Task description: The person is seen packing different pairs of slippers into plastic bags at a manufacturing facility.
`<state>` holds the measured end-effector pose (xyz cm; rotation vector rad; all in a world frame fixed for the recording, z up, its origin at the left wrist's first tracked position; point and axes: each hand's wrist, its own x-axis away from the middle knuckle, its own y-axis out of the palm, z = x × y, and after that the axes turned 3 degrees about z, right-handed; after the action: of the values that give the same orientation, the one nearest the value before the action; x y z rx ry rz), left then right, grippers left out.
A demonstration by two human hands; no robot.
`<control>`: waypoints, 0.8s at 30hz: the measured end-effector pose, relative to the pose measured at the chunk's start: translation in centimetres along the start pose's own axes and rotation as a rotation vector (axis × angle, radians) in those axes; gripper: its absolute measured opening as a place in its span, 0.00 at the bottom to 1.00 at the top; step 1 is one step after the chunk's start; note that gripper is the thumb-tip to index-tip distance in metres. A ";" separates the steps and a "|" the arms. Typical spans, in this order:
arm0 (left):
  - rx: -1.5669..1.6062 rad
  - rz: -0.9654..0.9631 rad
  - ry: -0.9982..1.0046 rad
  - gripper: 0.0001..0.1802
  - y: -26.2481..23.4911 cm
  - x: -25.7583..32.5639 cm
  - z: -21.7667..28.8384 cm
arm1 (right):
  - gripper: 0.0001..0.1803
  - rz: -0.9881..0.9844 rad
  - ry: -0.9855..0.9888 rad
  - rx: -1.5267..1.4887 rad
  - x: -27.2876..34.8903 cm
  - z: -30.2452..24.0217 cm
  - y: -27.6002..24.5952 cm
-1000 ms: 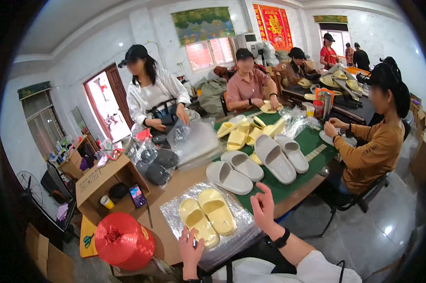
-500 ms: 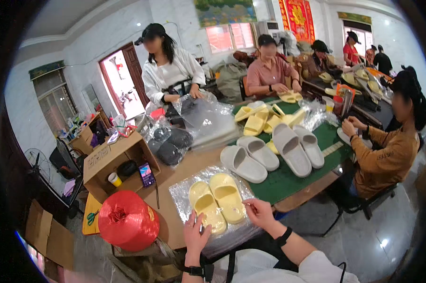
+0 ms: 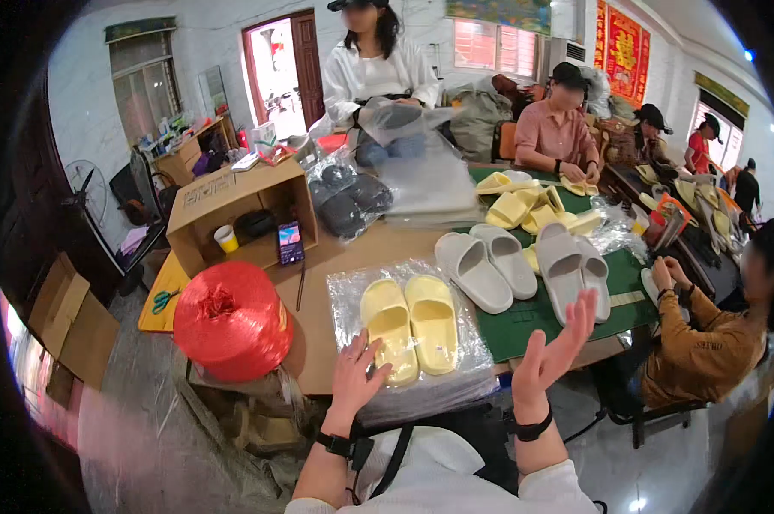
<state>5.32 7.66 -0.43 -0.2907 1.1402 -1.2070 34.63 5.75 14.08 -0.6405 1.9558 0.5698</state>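
A pair of yellow slippers [image 3: 411,327] lies on a stack of clear plastic bags [image 3: 404,390] at the near edge of the table [image 3: 336,265]. My left hand [image 3: 358,371] rests open at the heel of the left slipper, fingers touching it and the bags. My right hand [image 3: 553,346] is raised above the table's near right edge, fingers spread, holding nothing. Just beyond lie two pairs of grey slippers [image 3: 524,268] on a green mat [image 3: 537,321].
A big red twine spool [image 3: 232,319] stands left of the bags. An open cardboard box [image 3: 233,210] holds a cup and a phone. Bagged dark slippers [image 3: 348,197] and loose yellow slippers [image 3: 524,206] lie farther back. Several people sit or stand around the table.
The view has shifted so the table sits more to the right. My left hand came up onto the yellow slipper's heel; my right hand lifted off the bags into the air.
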 end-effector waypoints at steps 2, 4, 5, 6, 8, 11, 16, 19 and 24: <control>0.035 0.009 -0.022 0.30 -0.2 0.8 -0.4 | 0.29 -0.074 -0.187 0.062 2.4 -1.1 0.2; -0.009 0.010 -0.031 0.29 -0.7 1.6 -1.1 | 0.20 -0.384 -0.648 -0.172 3.5 -1.4 0.9; -0.041 0.019 -0.028 0.29 -0.7 1.6 -0.9 | 0.20 -0.377 -0.645 -0.152 4.5 -1.1 1.1; -0.036 0.011 -0.009 0.29 -0.7 1.6 -0.6 | 0.16 -0.476 -0.378 -0.149 6.2 0.0 1.4; -0.001 0.003 -0.016 0.29 -0.7 1.5 -0.4 | 0.12 -0.551 -0.114 -0.155 8.7 2.3 2.5; -0.007 0.001 0.022 0.29 -0.4 1.4 -0.7 | 0.13 -0.661 0.257 -0.088 10.8 5.1 3.1; 0.141 -0.008 -0.138 0.35 -1.0 1.5 0.1 | 0.14 -0.741 0.483 -0.009 13.5 6.1 3.4; 0.016 0.202 -0.238 0.42 -0.5 1.7 0.1 | 0.14 -0.766 0.497 0.018 14.1 6.1 3.7; -0.197 0.138 -0.278 0.43 0.6 2.6 -1.2 | 0.12 -0.738 0.431 0.006 14.0 6.1 3.5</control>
<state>4.45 6.19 -2.80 -0.5047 1.0184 -0.9023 30.82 9.50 -0.64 -1.4827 1.9054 -0.0441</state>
